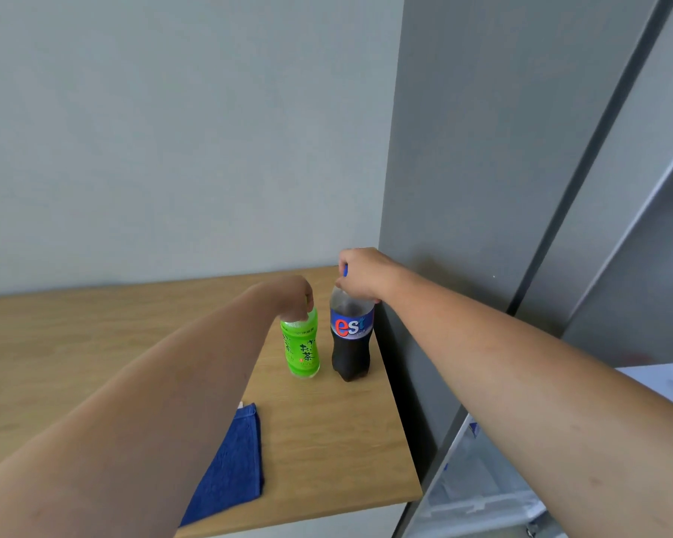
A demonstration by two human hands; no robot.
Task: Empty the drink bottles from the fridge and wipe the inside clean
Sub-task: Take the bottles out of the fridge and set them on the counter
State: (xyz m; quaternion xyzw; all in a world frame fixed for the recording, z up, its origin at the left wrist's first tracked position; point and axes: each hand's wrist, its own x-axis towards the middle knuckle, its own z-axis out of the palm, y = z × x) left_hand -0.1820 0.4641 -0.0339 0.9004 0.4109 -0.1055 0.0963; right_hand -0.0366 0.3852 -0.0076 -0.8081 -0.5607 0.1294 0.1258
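- Blue cloth (230, 464) lies folded near the front edge of the tabletop (327, 440), untouched; wiping judged not yet begun.
- Green tea bottle (302, 347) upright on tabletop; left hand (296, 297) curled over its cap.
- Cola bottle (351, 339) just beside it; right hand (362, 273) pinches the blue cap.
- Fridge (463, 168) stands at right; inside barely visible, so any remaining bottles cannot be told.

The fridge side (463, 188) blocks just right of the right hand (360, 275) gripping the cola bottle (351, 343). Left of the left hand (294, 299), which grips the green bottle (302, 351), the table (74, 335) gives room.
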